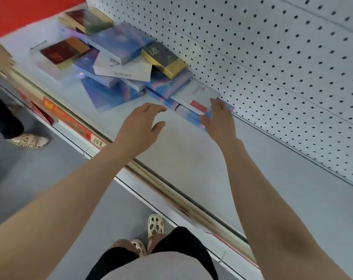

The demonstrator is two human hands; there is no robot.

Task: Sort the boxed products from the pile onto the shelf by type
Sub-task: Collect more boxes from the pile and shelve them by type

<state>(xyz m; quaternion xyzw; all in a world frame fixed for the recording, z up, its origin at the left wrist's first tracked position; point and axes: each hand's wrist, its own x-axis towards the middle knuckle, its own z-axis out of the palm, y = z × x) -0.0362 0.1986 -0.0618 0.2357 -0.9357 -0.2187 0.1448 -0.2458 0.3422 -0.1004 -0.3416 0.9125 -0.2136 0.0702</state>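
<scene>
We pinch a blue-and-pink box (218, 112) at its near end with our right hand (218, 120), just beside the pile (121, 65) against the pegboard (272, 67), apparently to draw it clear, while our left hand (139, 126) hovers spread, holding nothing, above the shelf (191, 158).

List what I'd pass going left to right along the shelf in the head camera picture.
Red and brown box → white box → black and gold box → left hand, open above the shelf → right hand, gripping a blue box by the pegboard.
</scene>
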